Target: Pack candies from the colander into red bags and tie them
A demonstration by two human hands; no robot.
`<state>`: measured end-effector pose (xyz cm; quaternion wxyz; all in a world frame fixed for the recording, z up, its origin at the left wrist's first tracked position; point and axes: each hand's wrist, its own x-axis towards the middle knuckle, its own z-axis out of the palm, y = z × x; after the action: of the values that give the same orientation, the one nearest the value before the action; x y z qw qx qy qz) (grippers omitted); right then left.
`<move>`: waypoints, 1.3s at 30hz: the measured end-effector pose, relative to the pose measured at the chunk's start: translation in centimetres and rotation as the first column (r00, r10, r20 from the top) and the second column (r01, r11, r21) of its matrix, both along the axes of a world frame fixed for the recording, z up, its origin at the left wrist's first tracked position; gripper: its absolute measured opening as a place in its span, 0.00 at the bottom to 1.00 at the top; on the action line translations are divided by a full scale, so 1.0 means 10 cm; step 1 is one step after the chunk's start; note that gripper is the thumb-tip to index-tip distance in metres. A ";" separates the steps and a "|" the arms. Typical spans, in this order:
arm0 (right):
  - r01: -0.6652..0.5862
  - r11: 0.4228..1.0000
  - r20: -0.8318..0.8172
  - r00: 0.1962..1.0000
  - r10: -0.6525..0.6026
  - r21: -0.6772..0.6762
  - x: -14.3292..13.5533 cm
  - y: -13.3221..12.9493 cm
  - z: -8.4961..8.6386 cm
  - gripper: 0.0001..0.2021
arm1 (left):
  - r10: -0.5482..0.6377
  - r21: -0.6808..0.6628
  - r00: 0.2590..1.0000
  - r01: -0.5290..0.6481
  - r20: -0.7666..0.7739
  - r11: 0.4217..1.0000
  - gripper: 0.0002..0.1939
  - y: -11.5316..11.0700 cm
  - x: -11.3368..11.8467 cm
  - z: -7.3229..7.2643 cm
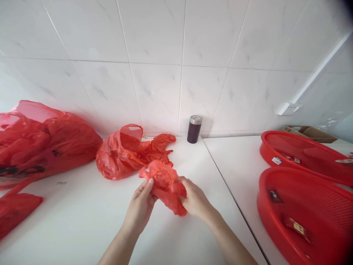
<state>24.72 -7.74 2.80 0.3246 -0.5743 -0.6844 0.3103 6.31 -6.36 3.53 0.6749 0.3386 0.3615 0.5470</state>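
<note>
- Count: two red baskets, right: near basket, far basket; one dark flask, upright, far centre.
- Hands: I pinch one crumpled red bag between left hand and right hand, centre.
- Surface: white bench, dark seam right of centre; tiled wall behind.
- Containers: near basket holds two visible packets; far basket holds small items, unclear. Large bag bulges at left, contents unclear.
- Open cardboard box: far right, contents unclear.
</note>
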 end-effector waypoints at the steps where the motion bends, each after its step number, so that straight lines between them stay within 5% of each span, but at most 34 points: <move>1: -0.043 0.993 -0.051 0.998 0.038 -0.106 0.03 -0.01 -0.06 0.18 | 0.042 -0.035 0.997 -0.040 0.068 0.999 0.10 -0.01 -0.06 0.00; 4: -0.047 0.990 -0.190 0.982 0.021 -0.132 0.18 -0.03 -0.13 0.13 | 0.132 -0.120 0.978 -0.113 0.163 0.986 0.07 -0.01 -0.25 -0.04; 9: 0.294 0.951 -0.290 0.922 -0.257 0.092 0.46 0.01 0.02 0.09 | 0.262 -0.203 0.950 -0.227 0.171 0.953 0.07 0.02 -0.51 -0.22; 12: 0.377 0.926 -0.385 0.857 -0.342 0.016 0.64 0.01 0.01 0.13 | 0.333 -0.232 0.935 -0.300 0.121 0.925 0.07 -0.01 -0.70 -0.32; 16: 0.427 0.900 -0.368 0.826 -0.427 -0.086 0.83 0.02 -0.18 0.18 | 0.255 -0.209 0.964 -0.235 0.074 0.949 0.03 -0.13 -0.85 -0.37; 19: 0.540 0.837 -0.189 0.834 -0.518 0.091 0.81 0.00 -0.25 0.19 | 0.168 -0.124 0.986 -0.168 -0.007 0.978 0.02 -0.20 -0.83 -0.34; 21: 0.509 0.819 -0.122 0.860 -0.495 0.266 0.64 -0.07 -0.16 0.14 | 0.091 -0.045 0.990 -0.097 -0.111 0.994 0.04 -0.26 -0.76 -0.28; 24: 0.232 0.908 -0.077 0.973 -0.219 0.350 0.22 -0.24 0.07 0.09 | -0.076 0.045 0.956 0.092 -0.282 0.995 0.06 -0.39 -0.61 -0.13; 27: -0.105 0.970 0.200 0.978 0.061 0.217 -0.11 -0.36 0.17 0.10 | -0.388 0.037 0.781 0.463 -0.490 0.886 0.06 -0.56 -0.50 0.02; 30: -0.149 0.986 0.485 0.869 0.095 0.074 -0.13 -0.39 0.07 0.11 | -0.510 -0.036 0.505 0.685 -0.696 0.728 0.11 -0.65 -0.41 0.08; 34: -0.110 0.993 0.515 0.849 0.116 -0.041 0.04 -0.44 -0.15 0.03 | -0.050 0.169 0.435 0.451 -0.899 0.877 0.16 -0.49 -0.10 -0.09; 36: -0.126 0.992 0.454 0.882 0.126 -0.029 0.09 -0.48 -0.23 0.04 | 0.136 0.286 0.354 0.414 -0.925 0.864 0.23 -0.36 0.10 -0.26; 39: -0.139 0.989 0.448 0.888 0.104 0.045 0.17 -0.54 -0.33 0.09 | 0.151 0.264 0.259 0.488 -0.954 0.832 0.26 -0.17 0.28 -0.46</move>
<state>26.38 -13.09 -0.49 0.1615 -0.5731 -0.7864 0.1646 9.11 -8.05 -1.07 0.2594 0.8010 0.4896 0.2265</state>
